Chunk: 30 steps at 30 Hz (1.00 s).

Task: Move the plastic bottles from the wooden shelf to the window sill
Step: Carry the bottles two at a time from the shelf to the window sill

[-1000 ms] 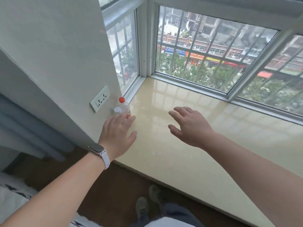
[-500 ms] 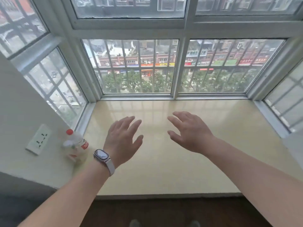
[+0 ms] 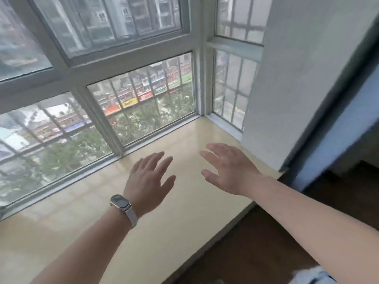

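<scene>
The glossy beige window sill (image 3: 180, 226) runs from lower left to the far right corner below the barred windows. My left hand (image 3: 148, 184), with a watch on its wrist, hovers over the sill, fingers spread and holding nothing. My right hand (image 3: 229, 170) hovers beside it toward the right end of the sill, also spread and holding nothing. No plastic bottle and no wooden shelf are in view.
Barred window panes (image 3: 143, 103) close off the sill at the back and at its right end. A white wall (image 3: 303, 78) stands at the right, with a blue curtain (image 3: 336, 140) beside it. Dark wooden floor (image 3: 266, 242) lies below the sill's front edge.
The view has swung to the right along the sill. The bottles at the sill's left end and the wall socket have left the frame. Both hands stay spread and hold nothing.
</scene>
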Each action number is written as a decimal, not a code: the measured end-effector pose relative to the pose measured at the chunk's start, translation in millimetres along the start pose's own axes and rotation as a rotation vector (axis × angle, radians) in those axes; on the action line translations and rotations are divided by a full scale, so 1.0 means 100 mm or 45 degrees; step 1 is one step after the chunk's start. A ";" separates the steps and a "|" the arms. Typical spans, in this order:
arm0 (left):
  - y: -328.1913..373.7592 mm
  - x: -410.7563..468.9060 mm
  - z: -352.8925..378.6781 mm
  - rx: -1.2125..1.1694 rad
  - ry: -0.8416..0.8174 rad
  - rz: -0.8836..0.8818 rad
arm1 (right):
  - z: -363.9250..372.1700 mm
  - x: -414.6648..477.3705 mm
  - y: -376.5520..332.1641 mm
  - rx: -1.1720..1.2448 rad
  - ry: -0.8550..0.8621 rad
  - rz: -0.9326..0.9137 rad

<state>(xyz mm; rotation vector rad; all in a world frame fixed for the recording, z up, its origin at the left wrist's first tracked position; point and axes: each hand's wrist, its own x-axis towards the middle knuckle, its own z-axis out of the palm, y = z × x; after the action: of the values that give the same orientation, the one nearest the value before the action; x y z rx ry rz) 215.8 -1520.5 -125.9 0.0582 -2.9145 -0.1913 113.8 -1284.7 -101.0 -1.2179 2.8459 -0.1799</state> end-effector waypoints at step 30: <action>3.54 2.62 1.07 -0.293 -0.116 1.207 | -0.28 -1.90 2.68 -0.031 0.164 1.159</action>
<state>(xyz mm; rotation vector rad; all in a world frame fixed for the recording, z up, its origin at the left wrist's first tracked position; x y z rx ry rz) -72.3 -1170.4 -125.9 -1.3383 -2.6286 -0.3517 50.6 -961.2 -107.4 0.1734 3.1673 -0.1799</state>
